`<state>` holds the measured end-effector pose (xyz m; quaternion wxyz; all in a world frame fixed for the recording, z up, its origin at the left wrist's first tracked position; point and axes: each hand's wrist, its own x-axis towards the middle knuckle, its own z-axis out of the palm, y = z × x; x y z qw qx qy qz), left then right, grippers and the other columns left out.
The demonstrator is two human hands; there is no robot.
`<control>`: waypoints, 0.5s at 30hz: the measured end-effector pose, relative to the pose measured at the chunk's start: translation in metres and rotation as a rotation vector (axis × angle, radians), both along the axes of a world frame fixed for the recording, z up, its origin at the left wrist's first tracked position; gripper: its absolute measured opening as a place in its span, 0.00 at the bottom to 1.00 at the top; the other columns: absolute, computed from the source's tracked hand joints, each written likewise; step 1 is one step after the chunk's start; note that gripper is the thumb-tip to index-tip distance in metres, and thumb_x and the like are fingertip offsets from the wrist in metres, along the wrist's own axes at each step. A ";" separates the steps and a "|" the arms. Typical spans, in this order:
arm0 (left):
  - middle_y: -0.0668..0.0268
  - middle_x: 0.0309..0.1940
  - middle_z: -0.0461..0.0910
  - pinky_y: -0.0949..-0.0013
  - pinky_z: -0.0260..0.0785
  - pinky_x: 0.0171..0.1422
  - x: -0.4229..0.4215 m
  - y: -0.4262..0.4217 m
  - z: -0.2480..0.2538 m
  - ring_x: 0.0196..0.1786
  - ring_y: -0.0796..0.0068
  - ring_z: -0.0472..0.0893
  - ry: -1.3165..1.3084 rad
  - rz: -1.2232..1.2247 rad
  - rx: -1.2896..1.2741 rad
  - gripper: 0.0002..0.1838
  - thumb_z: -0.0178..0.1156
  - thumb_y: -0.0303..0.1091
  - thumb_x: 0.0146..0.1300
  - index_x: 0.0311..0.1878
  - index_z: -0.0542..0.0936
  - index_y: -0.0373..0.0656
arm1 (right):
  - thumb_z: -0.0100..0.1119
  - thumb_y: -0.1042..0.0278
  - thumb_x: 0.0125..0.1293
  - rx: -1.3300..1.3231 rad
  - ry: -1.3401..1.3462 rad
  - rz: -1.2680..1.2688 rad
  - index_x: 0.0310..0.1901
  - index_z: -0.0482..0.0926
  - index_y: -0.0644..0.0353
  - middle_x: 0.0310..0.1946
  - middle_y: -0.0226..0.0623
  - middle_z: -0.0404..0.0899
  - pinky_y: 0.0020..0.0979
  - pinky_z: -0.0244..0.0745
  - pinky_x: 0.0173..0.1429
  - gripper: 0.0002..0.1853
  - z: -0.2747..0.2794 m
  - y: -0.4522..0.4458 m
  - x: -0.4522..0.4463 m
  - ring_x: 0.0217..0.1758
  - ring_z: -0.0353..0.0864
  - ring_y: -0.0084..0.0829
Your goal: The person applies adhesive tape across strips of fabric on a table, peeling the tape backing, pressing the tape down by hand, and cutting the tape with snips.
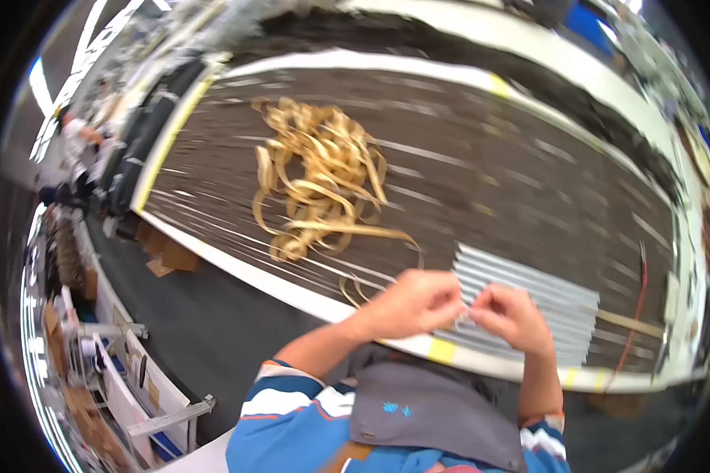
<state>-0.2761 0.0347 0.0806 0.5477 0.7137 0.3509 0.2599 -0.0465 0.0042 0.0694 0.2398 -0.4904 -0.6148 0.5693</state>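
My left hand (418, 305) and my right hand (514, 317) meet above the near edge of the table, fingertips nearly touching. Both are closed in a pinch. A small pale bit shows between the fingertips, too blurred to name. Below and beside my right hand lies a grey ribbed sheet or row of grey strips (556, 303). A loose, tangled heap of tan ribbon-like strips (323, 185) lies ahead of my left hand. Thin tan loops trail from the heap towards my left wrist; whether they reach my fingers cannot be made out.
The large dark table (521, 169) has streaked lines and a white border with yellow marks. A red cord (634, 323) and a flat tan stick (629, 322) lie at right. At left stand a white-framed cart (166, 418), cardboard boxes (166, 248) and another person (75, 146).
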 end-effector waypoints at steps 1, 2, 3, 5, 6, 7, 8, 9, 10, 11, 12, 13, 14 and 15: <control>0.62 0.21 0.74 0.67 0.66 0.29 0.000 0.000 -0.002 0.23 0.75 0.72 -0.007 0.010 -0.011 0.10 0.63 0.32 0.64 0.30 0.75 0.37 | 0.67 0.67 0.64 -0.047 0.063 -0.020 0.34 0.79 0.62 0.21 0.21 0.71 0.21 0.62 0.29 0.08 0.001 -0.002 0.002 0.26 0.64 0.13; 0.66 0.21 0.75 0.71 0.65 0.28 0.000 0.001 -0.003 0.24 0.79 0.72 0.005 -0.002 -0.063 0.09 0.64 0.30 0.64 0.30 0.76 0.37 | 0.67 0.67 0.65 -0.126 0.109 -0.057 0.34 0.80 0.62 0.21 0.21 0.70 0.21 0.62 0.31 0.09 0.001 -0.003 0.003 0.26 0.63 0.13; 0.70 0.21 0.75 0.75 0.64 0.28 0.001 0.001 -0.004 0.24 0.83 0.71 0.026 -0.004 -0.099 0.08 0.65 0.29 0.63 0.31 0.77 0.38 | 0.67 0.67 0.64 -0.144 0.152 -0.059 0.34 0.80 0.63 0.22 0.22 0.73 0.22 0.65 0.33 0.08 0.006 -0.003 0.005 0.27 0.66 0.14; 0.70 0.21 0.75 0.76 0.65 0.29 0.005 0.000 -0.006 0.25 0.84 0.71 0.004 -0.005 -0.135 0.08 0.65 0.28 0.63 0.31 0.77 0.37 | 0.67 0.68 0.64 0.005 0.241 -0.036 0.34 0.80 0.63 0.26 0.26 0.77 0.25 0.69 0.37 0.08 -0.004 -0.003 0.009 0.30 0.72 0.18; 0.71 0.22 0.76 0.76 0.65 0.29 0.006 0.000 -0.008 0.25 0.84 0.71 -0.002 0.009 -0.131 0.08 0.65 0.28 0.63 0.31 0.77 0.37 | 0.66 0.69 0.64 0.126 0.253 -0.015 0.34 0.80 0.63 0.31 0.30 0.80 0.27 0.73 0.41 0.07 -0.008 -0.001 0.010 0.34 0.76 0.22; 0.71 0.22 0.76 0.76 0.65 0.29 0.006 0.002 -0.009 0.25 0.84 0.71 -0.007 0.024 -0.126 0.08 0.65 0.28 0.63 0.31 0.78 0.37 | 0.66 0.69 0.64 0.122 0.253 -0.021 0.34 0.80 0.63 0.31 0.30 0.80 0.27 0.73 0.41 0.07 -0.012 0.002 0.009 0.34 0.76 0.22; 0.71 0.22 0.76 0.76 0.66 0.30 0.006 0.004 -0.008 0.25 0.84 0.71 0.011 0.030 -0.134 0.08 0.65 0.29 0.63 0.32 0.78 0.36 | 0.67 0.69 0.64 0.254 0.262 -0.046 0.33 0.80 0.62 0.32 0.31 0.81 0.29 0.74 0.43 0.07 -0.015 0.005 0.007 0.35 0.77 0.24; 0.71 0.22 0.76 0.76 0.66 0.30 0.007 0.006 -0.007 0.25 0.84 0.71 0.010 0.025 -0.137 0.08 0.65 0.29 0.63 0.32 0.78 0.36 | 0.67 0.69 0.64 0.386 0.268 -0.070 0.33 0.80 0.62 0.32 0.32 0.81 0.30 0.75 0.45 0.07 -0.019 0.007 0.006 0.37 0.77 0.25; 0.71 0.22 0.76 0.76 0.65 0.30 0.008 0.008 -0.007 0.26 0.85 0.71 0.027 0.035 -0.149 0.08 0.65 0.29 0.63 0.32 0.78 0.36 | 0.66 0.69 0.65 0.406 0.267 -0.075 0.34 0.79 0.63 0.31 0.31 0.79 0.28 0.75 0.41 0.07 -0.023 0.011 0.006 0.34 0.77 0.23; 0.71 0.22 0.76 0.76 0.65 0.30 0.009 0.011 -0.008 0.26 0.85 0.71 0.043 0.043 -0.161 0.08 0.65 0.29 0.63 0.32 0.79 0.36 | 0.66 0.69 0.65 0.401 0.264 -0.080 0.34 0.79 0.63 0.31 0.31 0.79 0.28 0.75 0.41 0.07 -0.021 0.011 0.009 0.34 0.77 0.23; 0.71 0.23 0.77 0.77 0.65 0.30 0.009 0.014 -0.010 0.26 0.86 0.71 0.055 0.036 -0.148 0.07 0.65 0.29 0.64 0.35 0.79 0.36 | 0.66 0.69 0.66 0.139 0.327 -0.105 0.34 0.79 0.63 0.29 0.29 0.78 0.25 0.74 0.38 0.08 -0.016 0.011 0.012 0.32 0.76 0.21; 0.71 0.23 0.77 0.77 0.65 0.30 0.011 0.018 -0.010 0.26 0.86 0.71 0.053 0.031 -0.153 0.07 0.65 0.29 0.64 0.35 0.79 0.36 | 0.65 0.69 0.67 -0.124 0.388 -0.129 0.35 0.79 0.63 0.28 0.28 0.77 0.22 0.73 0.35 0.08 -0.012 0.012 0.014 0.30 0.75 0.18; 0.71 0.23 0.77 0.77 0.65 0.30 0.012 0.024 -0.009 0.26 0.86 0.70 0.055 0.066 -0.156 0.06 0.65 0.29 0.64 0.36 0.79 0.35 | 0.64 0.69 0.68 -0.187 0.370 -0.171 0.36 0.78 0.63 0.25 0.24 0.75 0.18 0.68 0.29 0.08 -0.010 0.016 0.014 0.26 0.73 0.14; 0.72 0.24 0.77 0.78 0.64 0.30 0.014 0.030 -0.009 0.26 0.87 0.70 0.056 0.102 -0.158 0.06 0.64 0.29 0.64 0.38 0.80 0.35 | 0.63 0.68 0.68 -0.186 0.219 -0.211 0.35 0.79 0.62 0.24 0.22 0.74 0.17 0.66 0.28 0.07 -0.001 0.023 0.015 0.25 0.70 0.12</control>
